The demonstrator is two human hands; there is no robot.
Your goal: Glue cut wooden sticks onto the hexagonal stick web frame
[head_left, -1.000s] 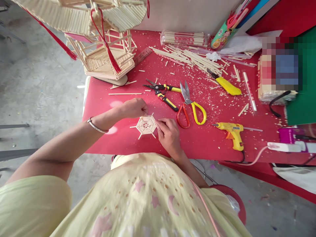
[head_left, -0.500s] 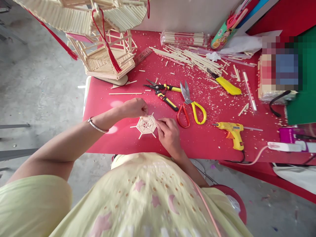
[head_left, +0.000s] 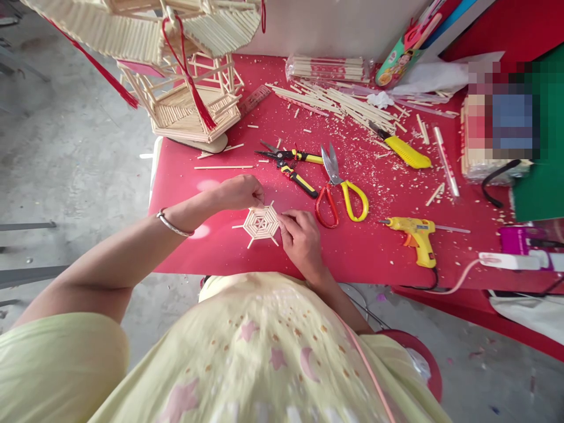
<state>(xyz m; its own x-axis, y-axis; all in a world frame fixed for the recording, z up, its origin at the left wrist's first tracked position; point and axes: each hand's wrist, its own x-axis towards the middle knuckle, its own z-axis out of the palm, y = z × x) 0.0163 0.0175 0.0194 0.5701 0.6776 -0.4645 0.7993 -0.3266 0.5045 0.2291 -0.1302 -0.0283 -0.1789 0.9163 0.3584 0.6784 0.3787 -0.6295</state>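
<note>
A small hexagonal web of thin wooden sticks, its spokes poking past the rings, is held low over the red tabletop. My left hand is closed at the web's upper edge, with the fingertips bent down and partly hidden. At the web's right side, my right hand pinches a spoke end between thumb and fingers. Just beyond my hands lie yellow-and-black pliers and scissors with one red and one yellow handle, blades pointing away.
A stick-built pavilion with red tassels stands at the back left. Loose sticks and shavings cover the back. To the right are a yellow utility knife, a yellow glue gun with its cord and a power strip.
</note>
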